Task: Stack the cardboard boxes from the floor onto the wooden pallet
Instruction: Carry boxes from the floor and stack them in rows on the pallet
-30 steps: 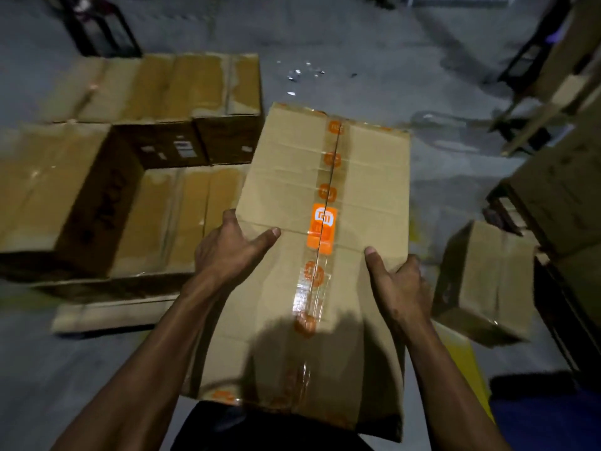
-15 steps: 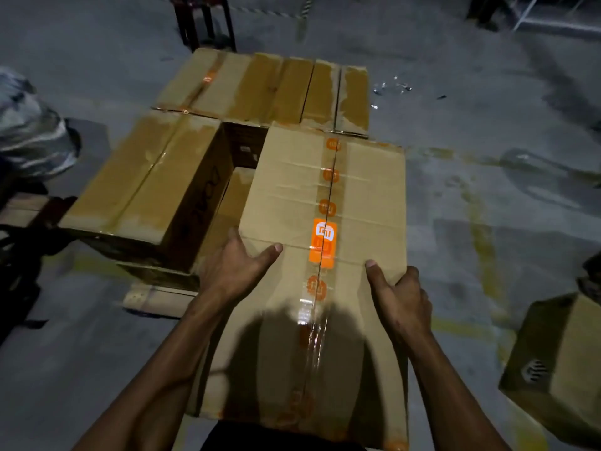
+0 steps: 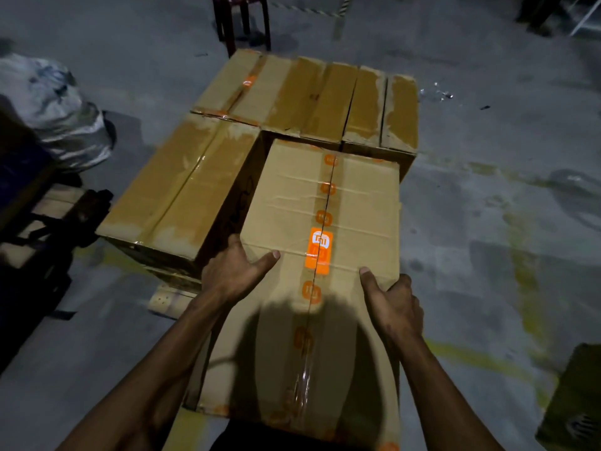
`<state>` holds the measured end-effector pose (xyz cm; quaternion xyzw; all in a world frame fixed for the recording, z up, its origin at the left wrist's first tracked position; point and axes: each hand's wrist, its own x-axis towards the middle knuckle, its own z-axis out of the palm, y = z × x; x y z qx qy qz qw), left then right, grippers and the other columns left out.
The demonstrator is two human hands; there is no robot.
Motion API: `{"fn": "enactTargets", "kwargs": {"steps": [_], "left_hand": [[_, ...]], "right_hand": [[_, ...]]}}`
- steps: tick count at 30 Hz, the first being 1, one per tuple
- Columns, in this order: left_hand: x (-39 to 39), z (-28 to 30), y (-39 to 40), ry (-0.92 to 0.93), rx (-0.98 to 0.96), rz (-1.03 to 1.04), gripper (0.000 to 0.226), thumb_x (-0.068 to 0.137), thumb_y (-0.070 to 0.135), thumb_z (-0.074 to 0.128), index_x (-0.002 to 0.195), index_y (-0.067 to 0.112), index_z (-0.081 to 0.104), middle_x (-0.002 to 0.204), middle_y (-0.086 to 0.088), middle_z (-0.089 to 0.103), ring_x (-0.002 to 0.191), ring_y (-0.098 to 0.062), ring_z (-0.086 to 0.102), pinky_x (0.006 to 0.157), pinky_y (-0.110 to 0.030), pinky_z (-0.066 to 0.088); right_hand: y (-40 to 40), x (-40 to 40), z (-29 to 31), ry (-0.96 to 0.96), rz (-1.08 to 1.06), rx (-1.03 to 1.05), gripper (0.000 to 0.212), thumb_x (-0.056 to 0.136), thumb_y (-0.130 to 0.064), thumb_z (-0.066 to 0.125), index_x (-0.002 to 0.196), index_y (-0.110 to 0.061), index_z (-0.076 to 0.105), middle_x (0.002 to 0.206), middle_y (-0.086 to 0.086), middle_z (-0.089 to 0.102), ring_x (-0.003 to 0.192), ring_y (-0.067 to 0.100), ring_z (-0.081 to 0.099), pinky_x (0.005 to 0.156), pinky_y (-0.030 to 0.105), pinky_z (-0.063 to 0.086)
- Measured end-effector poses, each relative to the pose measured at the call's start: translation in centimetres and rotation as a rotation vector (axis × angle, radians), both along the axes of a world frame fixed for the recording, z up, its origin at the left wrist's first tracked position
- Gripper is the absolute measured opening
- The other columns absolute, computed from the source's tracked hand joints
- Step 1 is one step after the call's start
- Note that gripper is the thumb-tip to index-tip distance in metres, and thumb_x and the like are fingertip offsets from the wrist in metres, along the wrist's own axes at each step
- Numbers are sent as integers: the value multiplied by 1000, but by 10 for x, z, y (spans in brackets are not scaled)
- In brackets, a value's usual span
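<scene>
One carried box (image 3: 312, 288) is gripped between two hands: the left hand (image 3: 232, 271) is clamped on its left edge, thumb laid on top; the right hand (image 3: 392, 304) is clamped on its right edge likewise. The box is plain brown cardboard, its centre seam sealed with clear tape printed with orange logos and one larger orange label (image 3: 320, 250). It is held above the pallet (image 3: 166, 301), of which only one pale corner is seen. Beyond it, about four stacked boxes (image 3: 302, 99) are counted on the pallet. One further box (image 3: 572, 398) is seen on the floor (image 3: 487, 222), well to the right.
</scene>
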<state>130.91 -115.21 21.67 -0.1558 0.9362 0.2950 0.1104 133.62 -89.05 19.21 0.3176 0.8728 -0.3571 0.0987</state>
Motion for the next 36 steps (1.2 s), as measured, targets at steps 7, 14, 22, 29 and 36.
{"fn": "enactTargets", "kwargs": {"steps": [7, 14, 22, 29, 36], "left_hand": [[-34, -10, -11, 14, -13, 49, 76, 84, 72, 56, 134, 17, 41, 130, -9, 61, 115, -37, 59, 93, -44, 48], [-83, -33, -36, -28, -23, 37, 77, 86, 70, 56, 136, 14, 38, 123, -12, 64, 111, -38, 61, 86, -40, 45], [-143, -91, -75, -149, 47, 30, 78, 82, 68, 63, 129, 11, 38, 121, -19, 63, 108, -43, 61, 82, -40, 48], [-172, -149, -93, -171, 123, 64, 58, 83, 57, 70, 111, 16, 40, 109, -11, 66, 101, -40, 64, 75, -38, 47], [-214, -176, -109, -92, -96, -118, 108, 74, 85, 49, 143, 2, 41, 155, -28, 30, 148, -42, 14, 121, -52, 17]], "right_hand": [[-11, -37, -9, 24, 34, -45, 86, 83, -75, 51, 140, -12, 39, 131, 18, 57, 119, 43, 53, 99, 47, 45], [-36, -83, -25, -18, 16, -48, 86, 86, -70, 55, 144, -9, 37, 134, 21, 55, 123, 43, 51, 98, 44, 41], [-78, -129, -68, -81, -29, -15, 84, 85, -72, 53, 140, -10, 40, 127, 22, 60, 117, 43, 55, 93, 43, 43], [-97, -162, -118, -142, -51, -5, 86, 84, -72, 55, 142, -11, 39, 125, 22, 61, 117, 42, 55, 93, 42, 43], [-106, -193, -149, -104, -97, -34, 84, 82, -72, 57, 140, -13, 40, 125, 20, 60, 118, 43, 53, 98, 46, 42]]}}
